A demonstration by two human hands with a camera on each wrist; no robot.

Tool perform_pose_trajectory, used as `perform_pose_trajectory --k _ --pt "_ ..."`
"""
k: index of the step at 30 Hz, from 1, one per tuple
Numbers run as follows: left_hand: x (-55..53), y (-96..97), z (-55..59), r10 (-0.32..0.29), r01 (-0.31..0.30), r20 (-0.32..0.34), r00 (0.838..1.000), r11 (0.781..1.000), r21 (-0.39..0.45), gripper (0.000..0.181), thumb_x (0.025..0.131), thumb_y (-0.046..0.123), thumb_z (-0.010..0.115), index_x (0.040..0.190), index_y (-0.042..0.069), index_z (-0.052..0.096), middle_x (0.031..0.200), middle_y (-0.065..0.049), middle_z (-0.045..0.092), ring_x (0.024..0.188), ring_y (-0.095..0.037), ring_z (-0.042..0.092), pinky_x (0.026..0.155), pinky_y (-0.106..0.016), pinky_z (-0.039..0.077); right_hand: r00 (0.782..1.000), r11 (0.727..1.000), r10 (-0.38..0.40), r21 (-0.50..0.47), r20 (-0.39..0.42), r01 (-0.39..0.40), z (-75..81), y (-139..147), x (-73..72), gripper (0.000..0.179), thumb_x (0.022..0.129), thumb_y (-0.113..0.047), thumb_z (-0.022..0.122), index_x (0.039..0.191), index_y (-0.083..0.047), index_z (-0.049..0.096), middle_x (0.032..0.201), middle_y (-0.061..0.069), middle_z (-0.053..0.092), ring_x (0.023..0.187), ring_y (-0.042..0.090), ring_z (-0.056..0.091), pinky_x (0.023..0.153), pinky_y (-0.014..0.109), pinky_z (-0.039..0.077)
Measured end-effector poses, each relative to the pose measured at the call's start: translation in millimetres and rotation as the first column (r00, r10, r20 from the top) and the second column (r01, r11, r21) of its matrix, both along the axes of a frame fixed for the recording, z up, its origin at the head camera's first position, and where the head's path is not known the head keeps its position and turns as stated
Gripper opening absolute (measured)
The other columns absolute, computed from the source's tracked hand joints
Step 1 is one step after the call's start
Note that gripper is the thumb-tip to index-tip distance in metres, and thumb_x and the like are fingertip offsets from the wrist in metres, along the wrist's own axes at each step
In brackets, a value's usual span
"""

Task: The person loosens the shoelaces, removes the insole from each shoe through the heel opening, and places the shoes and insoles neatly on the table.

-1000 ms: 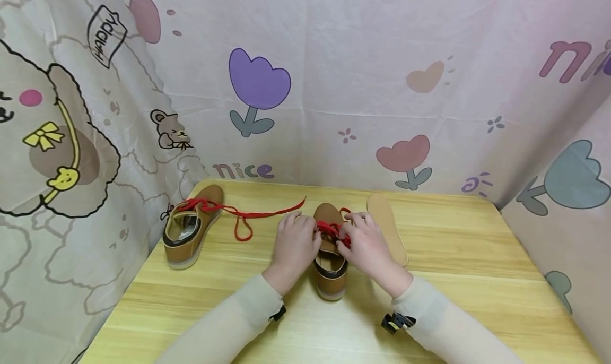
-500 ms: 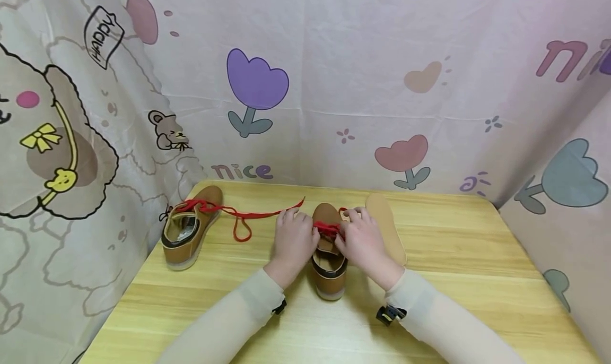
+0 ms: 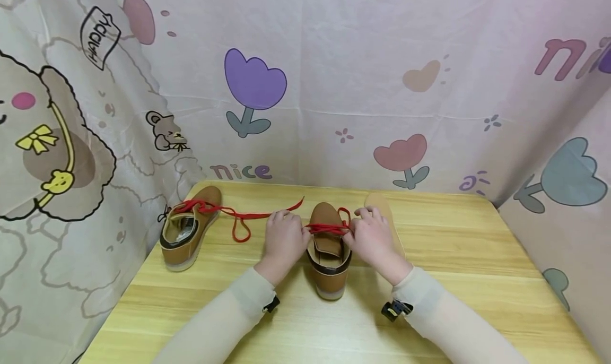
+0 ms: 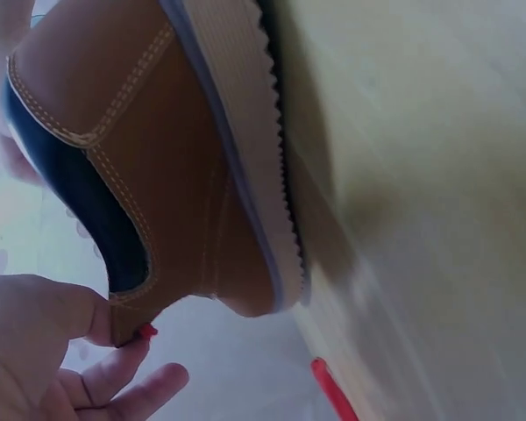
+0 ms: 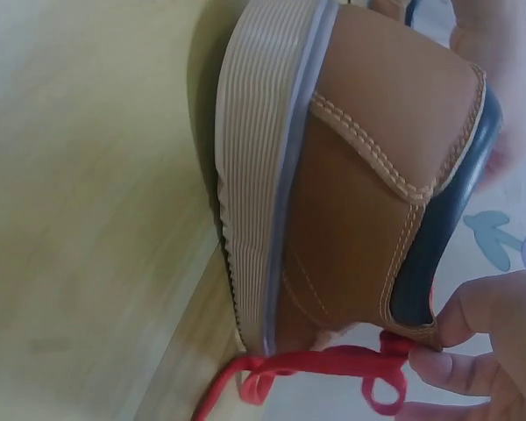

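A brown shoe (image 3: 330,279) with a dark collar stands on the table, heel toward me. My left hand (image 3: 285,243) pinches the left lace flap between thumb and index finger, as the left wrist view shows. On the other side, my right hand (image 3: 374,242) pinches the right flap (image 5: 423,333) at its top corner. Red laces (image 3: 328,228) run straight across between the two flaps, above the tongue (image 3: 328,244). A loop of red lace (image 5: 386,395) hangs beside the right fingers. The shoe's mouth is spread wide.
A second brown shoe (image 3: 180,257) stands at the table's left edge, its long red lace (image 3: 258,215) trailing right toward my left hand. Behind my right hand lies a tan insole (image 3: 380,200), partly covered. A patterned cloth (image 3: 305,88) hangs behind the wooden table (image 3: 458,279).
My hands have moved apart, left hand leftward and right hand rightward. The flaps are pulled outward, the shoe's mouth has widened and the bunched red laces are now stretched across.
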State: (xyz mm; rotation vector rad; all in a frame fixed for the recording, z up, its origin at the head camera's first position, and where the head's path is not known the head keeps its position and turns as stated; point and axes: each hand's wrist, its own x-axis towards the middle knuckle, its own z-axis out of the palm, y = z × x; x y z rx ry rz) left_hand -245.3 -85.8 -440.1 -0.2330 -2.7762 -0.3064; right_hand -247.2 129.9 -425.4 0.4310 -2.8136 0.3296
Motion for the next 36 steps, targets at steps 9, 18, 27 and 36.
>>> perform_pose_trajectory --k 9,18,27,36 --pt "0.3 -10.0 -7.2 -0.002 -0.004 0.068 0.998 0.996 0.093 0.03 0.092 0.026 0.062 0.066 0.017 0.051 0.078 0.001 0.062 0.109 -0.031 0.057 0.112 -0.049 0.033 1.0 1.0 0.007 -0.007 0.006 -0.007 -4.0 5.6 -0.7 0.018 0.082 -0.022 0.067 0.065 -0.019 0.062 0.12 0.011 0.065 0.119 0.037 0.049 0.086 0.053 0.044" --pt "5.8 -4.7 -9.9 -0.029 0.025 0.021 0.999 0.989 0.142 0.027 0.092 0.022 0.061 0.068 0.017 0.05 0.077 0.001 0.059 0.11 -0.032 0.058 0.112 -0.049 0.033 0.999 0.999 0.025 -0.041 0.034 -0.024 -3.4 3.0 3.8 0.023 0.084 -0.022 0.066 0.064 -0.02 0.056 0.122 0.012 0.064 0.121 0.038 0.047 0.09 0.054 0.043" --pt "9.3 2.3 -9.7 -0.065 0.074 -0.06 0.996 0.984 0.163 0.023 0.095 0.027 0.066 0.078 0.014 0.058 0.091 -0.002 0.064 0.103 -0.031 0.059 0.107 -0.05 0.038 0.999 0.996 0.048 -0.076 0.021 -0.046 -3.7 -1.3 5.2 0.025 0.085 -0.02 0.065 0.064 -0.02 0.052 0.125 0.014 0.062 0.125 0.039 0.045 0.097 0.056 0.041" --pt "14.3 4.1 -9.2 -0.102 0.117 -0.112 0.988 0.984 0.137 0.016 0.094 0.03 0.068 0.088 0.015 0.066 0.099 -0.001 0.068 0.104 -0.028 0.06 0.109 -0.05 0.036 0.998 0.99 0.07 -0.126 -0.006 -0.07 -6.6 -4.4 8.9 0.025 0.086 -0.022 0.072 0.067 -0.021 0.054 0.123 0.012 0.062 0.124 0.038 0.044 0.097 0.056 0.04"
